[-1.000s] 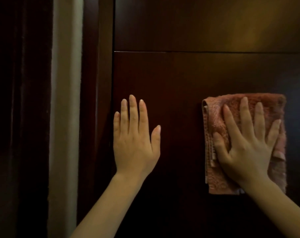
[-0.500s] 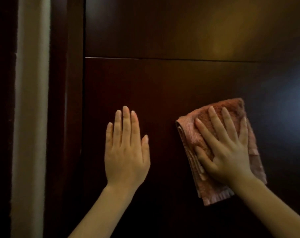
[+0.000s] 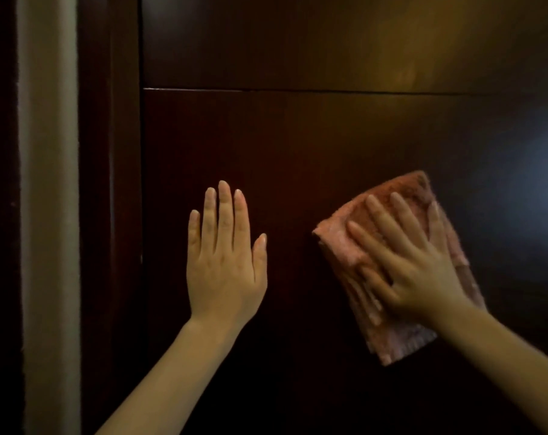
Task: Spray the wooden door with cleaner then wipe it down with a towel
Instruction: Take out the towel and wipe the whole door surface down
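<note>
- Pale strip (image 3: 46,215), far left: an upright band of wall or trim, apart from the work area. Which of the two it is cannot be told.
- Frame (image 3: 109,215): a dark upright member between the strip and the door leaf.
- Left hand (image 3: 225,262): flat against the door, fingers straight and close together, holding nothing. Judged to be bracing the leaf against the wiping push.
- Door (image 3: 298,146): dark polished wood, upright, filling most of the view, with a horizontal groove (image 3: 298,90) above both hands. Judged rigid and smooth, so cloth will slide on it easily. No spray film can be made out in this light.
- Towel (image 3: 401,340): pink terry, folded into a pad, tilted, lying flat on the door to the right of centre. Judged light, soft and limp. It will drop if pressure is released.
- Right hand (image 3: 414,265): fingers spread wide and straight over the towel, palm pressing it to the wood, nothing gripped. Slightly blurred.
- Handling: press with a broad palm at the pad's middle. Pressure at an edge risks unfolding it.
</note>
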{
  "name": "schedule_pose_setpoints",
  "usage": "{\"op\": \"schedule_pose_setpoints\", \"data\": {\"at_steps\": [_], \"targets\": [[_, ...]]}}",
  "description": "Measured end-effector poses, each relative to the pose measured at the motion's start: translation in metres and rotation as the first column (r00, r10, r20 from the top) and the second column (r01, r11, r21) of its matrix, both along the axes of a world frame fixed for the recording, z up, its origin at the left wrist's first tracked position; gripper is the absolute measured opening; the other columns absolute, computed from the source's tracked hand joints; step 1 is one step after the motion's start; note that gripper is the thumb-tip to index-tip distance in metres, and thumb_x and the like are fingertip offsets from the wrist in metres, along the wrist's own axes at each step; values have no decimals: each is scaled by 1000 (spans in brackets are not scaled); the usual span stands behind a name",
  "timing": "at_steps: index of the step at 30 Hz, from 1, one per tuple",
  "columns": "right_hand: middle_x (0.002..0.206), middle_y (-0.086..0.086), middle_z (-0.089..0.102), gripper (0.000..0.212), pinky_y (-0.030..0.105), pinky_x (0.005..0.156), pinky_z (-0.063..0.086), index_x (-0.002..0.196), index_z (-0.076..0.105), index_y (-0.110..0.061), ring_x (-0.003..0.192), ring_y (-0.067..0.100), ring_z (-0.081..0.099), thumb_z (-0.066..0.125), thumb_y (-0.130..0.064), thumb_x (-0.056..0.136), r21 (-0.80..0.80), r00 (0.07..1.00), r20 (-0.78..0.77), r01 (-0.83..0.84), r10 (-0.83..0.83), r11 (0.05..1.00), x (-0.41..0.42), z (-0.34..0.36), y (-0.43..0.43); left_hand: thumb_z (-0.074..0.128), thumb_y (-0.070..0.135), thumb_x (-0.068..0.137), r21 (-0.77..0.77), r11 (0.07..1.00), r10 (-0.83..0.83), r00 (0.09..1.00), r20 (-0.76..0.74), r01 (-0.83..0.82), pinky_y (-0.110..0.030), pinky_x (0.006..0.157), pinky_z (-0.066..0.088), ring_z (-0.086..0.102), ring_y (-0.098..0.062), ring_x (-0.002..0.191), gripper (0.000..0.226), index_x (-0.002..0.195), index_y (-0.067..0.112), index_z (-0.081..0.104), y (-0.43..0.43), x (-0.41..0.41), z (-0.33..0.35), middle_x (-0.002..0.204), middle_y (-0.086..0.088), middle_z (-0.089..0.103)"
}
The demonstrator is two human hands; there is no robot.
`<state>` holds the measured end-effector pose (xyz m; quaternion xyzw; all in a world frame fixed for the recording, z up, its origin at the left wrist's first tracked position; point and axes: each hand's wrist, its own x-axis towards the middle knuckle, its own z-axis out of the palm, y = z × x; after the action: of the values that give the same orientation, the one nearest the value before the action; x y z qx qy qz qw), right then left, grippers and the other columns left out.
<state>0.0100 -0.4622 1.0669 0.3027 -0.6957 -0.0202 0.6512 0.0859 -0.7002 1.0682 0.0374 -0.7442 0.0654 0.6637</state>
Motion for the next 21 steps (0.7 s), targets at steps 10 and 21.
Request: {"op": "schedule_pose_setpoints", "data": {"at_steps": [10,21], "targets": [[154,10,21,57,55,112,3,144,24,-25,142,32,10,30,-44,90,-498,990,118,-4,72,867,7,-11,-32,19,36,97,56,998,-20,999,-28,22,-37,115,-5,1,-28,143,60,144,2,5,14,-4,2,153,-14,1],[152,3,21,54,63,108,11,143,25,-32,142,31,13,28,-51,93,-97,1000,31,2,1,995,-12,19,37,21,36,97,-51,999,-6,1000,22,7,-42,114,2,6,-34,142,54,144,9,16,21,-2,19,152,-22,15]]}}
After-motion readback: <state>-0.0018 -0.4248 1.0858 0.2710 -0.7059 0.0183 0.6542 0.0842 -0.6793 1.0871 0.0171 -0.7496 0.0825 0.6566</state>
